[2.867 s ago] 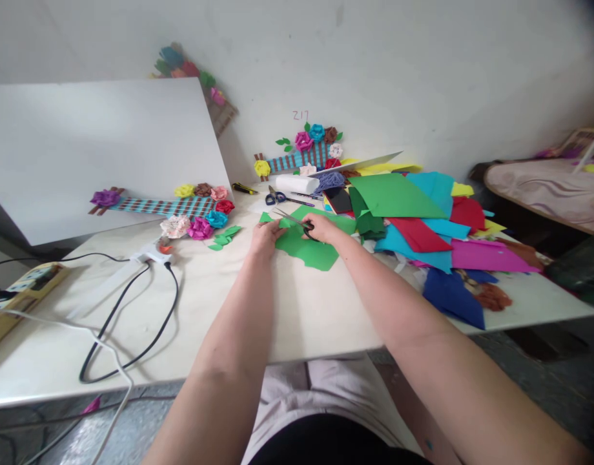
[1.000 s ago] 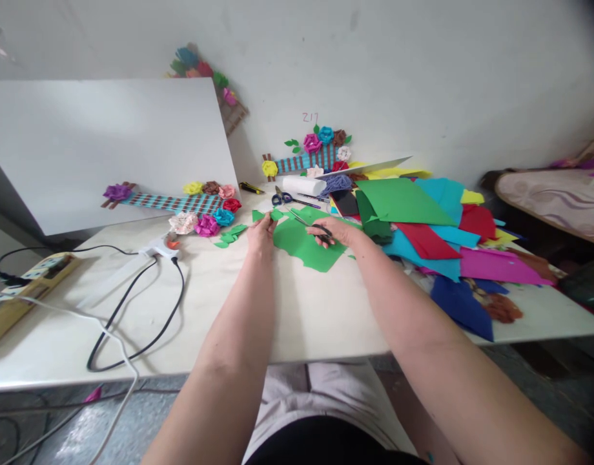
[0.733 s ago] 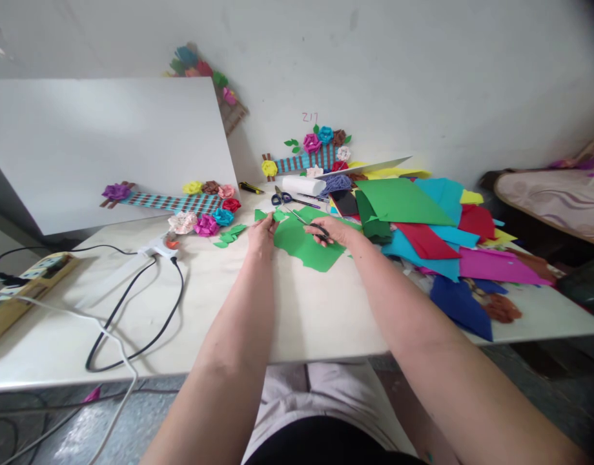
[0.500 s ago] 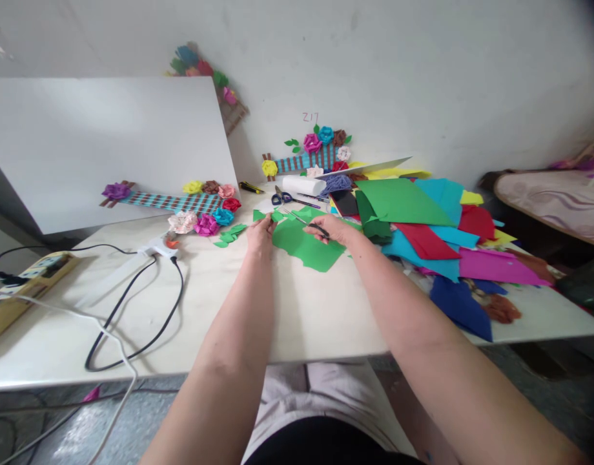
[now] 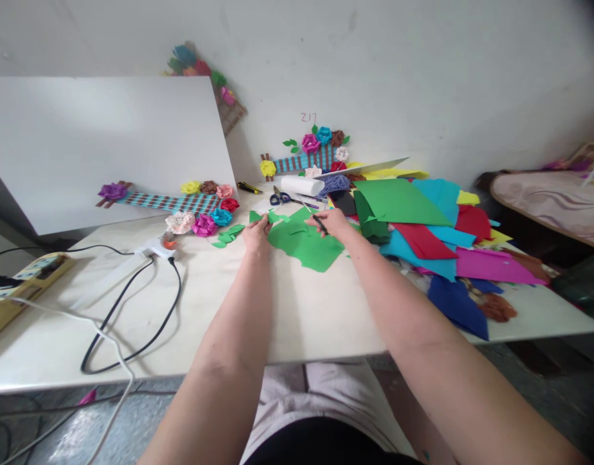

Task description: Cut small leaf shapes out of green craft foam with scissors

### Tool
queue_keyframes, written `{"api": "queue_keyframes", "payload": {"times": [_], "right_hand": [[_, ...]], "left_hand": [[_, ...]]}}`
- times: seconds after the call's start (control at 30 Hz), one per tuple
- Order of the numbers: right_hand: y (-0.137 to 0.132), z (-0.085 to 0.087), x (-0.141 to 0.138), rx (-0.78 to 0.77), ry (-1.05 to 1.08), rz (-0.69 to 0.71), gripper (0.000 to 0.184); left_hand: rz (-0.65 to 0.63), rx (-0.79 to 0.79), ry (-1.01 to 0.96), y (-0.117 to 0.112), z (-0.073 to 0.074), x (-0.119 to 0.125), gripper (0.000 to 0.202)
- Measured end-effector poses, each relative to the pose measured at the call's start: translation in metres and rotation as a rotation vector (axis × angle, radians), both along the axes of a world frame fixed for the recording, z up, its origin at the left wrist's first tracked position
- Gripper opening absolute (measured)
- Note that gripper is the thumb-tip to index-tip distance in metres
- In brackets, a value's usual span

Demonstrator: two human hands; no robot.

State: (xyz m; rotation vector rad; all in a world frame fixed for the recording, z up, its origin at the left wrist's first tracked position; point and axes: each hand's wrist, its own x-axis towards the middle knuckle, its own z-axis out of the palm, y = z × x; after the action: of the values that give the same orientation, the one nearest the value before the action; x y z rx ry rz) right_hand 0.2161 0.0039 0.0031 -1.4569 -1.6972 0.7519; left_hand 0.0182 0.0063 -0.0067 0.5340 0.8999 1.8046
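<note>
My left hand (image 5: 257,234) is closed on a small piece of green paper (image 5: 255,216), pinched between thumb and fingers. Held in my right hand (image 5: 332,223) is a pair of scissors (image 5: 317,221), its blades pointing up and to the left, apart from the paper in my left hand. Beneath and between the hands lies a larger green sheet (image 5: 309,247) with uneven edges, small green scraps on it. Left of my left hand is a little pile of cut green leaves (image 5: 228,236).
A flower-decorated woven strip (image 5: 171,201) lies at left; a similar one (image 5: 301,158) leans on the wall. Second scissors (image 5: 280,197), a cutter (image 5: 249,187) and a white roll (image 5: 301,186) sit behind. Coloured sheets (image 5: 408,203) pile up at right. Cables (image 5: 174,300) cross the left side.
The scissors have moved right and turned more upright, away from the paper in my left hand. My left hand still holds its piece, and small scraps now show on the green sheet.
</note>
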Motion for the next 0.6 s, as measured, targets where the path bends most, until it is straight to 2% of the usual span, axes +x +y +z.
{"api": "queue_keyframes", "payload": {"times": [0.13,0.23,0.33,0.5,0.6], "right_hand": [[0.002,0.000,0.001,0.125,-0.395,-0.191,0.038],[-0.004,0.003,0.001,0.118,-0.611,-0.238,0.028],[-0.010,0.006,0.000,0.066,-0.692,-0.222,0.023],[-0.016,0.012,-0.006,0.006,-0.775,-0.205,0.025],[-0.021,0.014,-0.011,0.070,-0.864,-0.208,0.031]], "left_hand": [[-0.019,-0.001,-0.006,-0.001,0.000,0.001,0.017],[-0.040,0.008,-0.009,-0.002,0.000,0.002,0.015],[-0.063,0.028,-0.004,-0.001,-0.001,0.003,0.014],[-0.068,0.065,0.010,0.002,-0.005,0.003,0.015],[-0.068,0.076,0.002,0.003,-0.006,0.003,0.017]]}}
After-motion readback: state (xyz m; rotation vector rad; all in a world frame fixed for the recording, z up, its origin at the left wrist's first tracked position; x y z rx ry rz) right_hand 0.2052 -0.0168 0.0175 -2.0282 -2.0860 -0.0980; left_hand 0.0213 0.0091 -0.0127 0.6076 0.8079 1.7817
